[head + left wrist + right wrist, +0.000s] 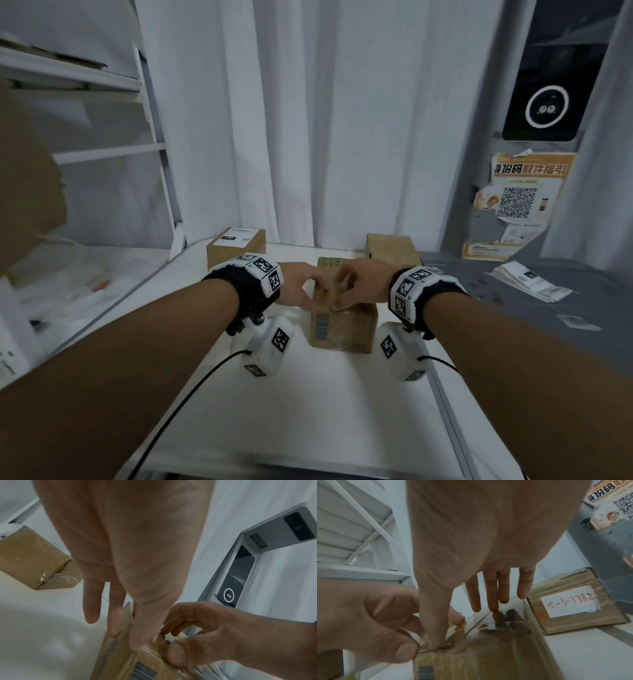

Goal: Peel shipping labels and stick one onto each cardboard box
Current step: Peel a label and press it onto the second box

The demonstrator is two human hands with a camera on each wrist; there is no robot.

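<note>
A brown taped cardboard box (342,325) with a barcode on its front stands mid-table, and both hands meet on its top. My left hand (308,284) pinches the top's near-left edge, thumb on top (137,642) and fingers down the side. My right hand (352,284) sets its thumb (436,642) on the near top edge, with its fingertips (493,608) resting on the shiny tape. No loose label shows in either hand. A stack of white shipping labels (531,281) lies on the grey counter to the right.
A labelled box (236,246) stands at the back left. Another box (390,250) sits at the back right, with a white patch bearing red handwriting (570,601). White shelving (102,154) stands left, the grey counter (513,325) right, a curtain behind. Camera cables trail over the white table (308,394).
</note>
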